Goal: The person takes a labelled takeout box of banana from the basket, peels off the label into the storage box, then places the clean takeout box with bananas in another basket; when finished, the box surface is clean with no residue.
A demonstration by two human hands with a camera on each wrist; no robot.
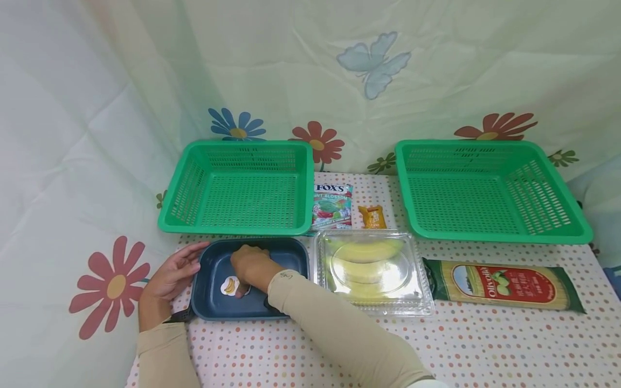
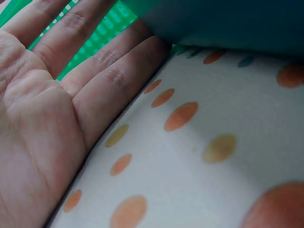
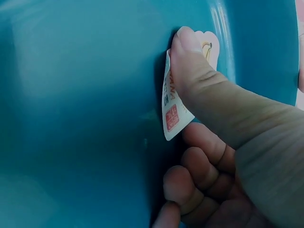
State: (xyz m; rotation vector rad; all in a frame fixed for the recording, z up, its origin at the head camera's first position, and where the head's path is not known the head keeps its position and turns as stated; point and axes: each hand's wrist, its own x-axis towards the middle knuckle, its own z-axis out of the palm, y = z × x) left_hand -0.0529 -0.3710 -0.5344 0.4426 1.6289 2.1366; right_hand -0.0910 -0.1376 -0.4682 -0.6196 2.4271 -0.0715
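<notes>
Right hand (image 1: 249, 265) pinching a banana sticker (image 3: 171, 111) inside the blue tray (image 1: 204, 291).
Thumb atop, fingers apparently curled beneath; peel slowly from the lifted edge while the flat, open left hand (image 1: 172, 275) steadies the tray's left rim.

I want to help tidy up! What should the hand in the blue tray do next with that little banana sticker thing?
Probably lift it out. The right hand already pinches the small banana packet inside the blue tray, while the left hand lies open against the tray's edge.
</notes>
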